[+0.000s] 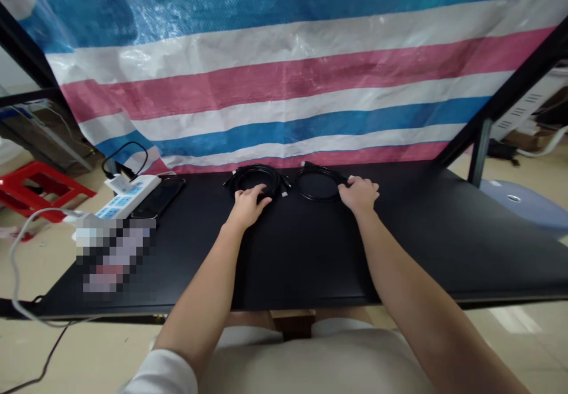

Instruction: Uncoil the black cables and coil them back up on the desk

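Note:
My left hand [248, 206] lies at the near edge of a thick coil of black cables [278, 182], its thumb apart from its lightly bent fingers. Several pale and dark plug ends stick out around that coil. To the right, a thinner loop of black cable [306, 195] lies on the black tabletop [302, 258]. My right hand [360, 194] is closed at the right side of this loop, where the cable runs into the fingers. A small whitish tip shows by the index finger. The fingers hide the part of the cable within the grip.
On the left stand a white power strip [133, 199] with plugs and a dark phone [160, 197], near a blurred-out patch. A striped plastic sheet [284, 74] hangs behind the table between black frame posts. A red stool [35, 187] and a bluish stool [523, 204] flank the table.

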`<state>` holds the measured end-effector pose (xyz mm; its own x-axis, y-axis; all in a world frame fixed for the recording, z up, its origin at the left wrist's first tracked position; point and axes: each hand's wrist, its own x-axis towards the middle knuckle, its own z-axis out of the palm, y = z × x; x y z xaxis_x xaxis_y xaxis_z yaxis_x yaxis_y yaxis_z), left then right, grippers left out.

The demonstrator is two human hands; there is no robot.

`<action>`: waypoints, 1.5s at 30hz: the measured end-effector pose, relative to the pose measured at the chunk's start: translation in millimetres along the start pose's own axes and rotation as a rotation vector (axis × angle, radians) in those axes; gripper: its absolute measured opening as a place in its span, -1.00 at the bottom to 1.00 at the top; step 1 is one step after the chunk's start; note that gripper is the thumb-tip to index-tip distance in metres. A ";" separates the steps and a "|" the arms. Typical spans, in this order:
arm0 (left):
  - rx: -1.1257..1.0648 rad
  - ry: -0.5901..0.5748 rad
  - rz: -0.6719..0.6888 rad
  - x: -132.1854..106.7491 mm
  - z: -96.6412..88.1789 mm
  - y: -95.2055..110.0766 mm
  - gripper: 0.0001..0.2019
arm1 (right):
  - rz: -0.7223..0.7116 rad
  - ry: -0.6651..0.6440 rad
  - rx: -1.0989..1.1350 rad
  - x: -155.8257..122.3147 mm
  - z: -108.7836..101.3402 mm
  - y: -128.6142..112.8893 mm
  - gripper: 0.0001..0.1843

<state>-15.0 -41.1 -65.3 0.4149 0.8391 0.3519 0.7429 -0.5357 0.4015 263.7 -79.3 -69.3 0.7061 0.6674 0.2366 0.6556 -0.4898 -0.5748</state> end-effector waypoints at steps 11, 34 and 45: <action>0.053 0.024 0.115 6.9 9.2 -5.6 -0.75 | -0.047 -0.082 -0.047 2.4 6.9 1.0 -0.76; 0.047 0.207 -0.032 3.1 8.2 7.1 -0.59 | -0.159 0.191 0.377 -10.3 -8.2 -14.7 -0.71; -0.146 0.344 0.059 -3.3 17.5 29.9 -0.43 | -0.426 0.136 0.394 -30.6 -11.4 -26.0 -0.66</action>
<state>15.1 -58.2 -69.2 0.2352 0.7388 0.6315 0.6298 -0.6107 0.4799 228.1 -93.4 -52.7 0.4480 0.6688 0.5932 0.7580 0.0677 -0.6488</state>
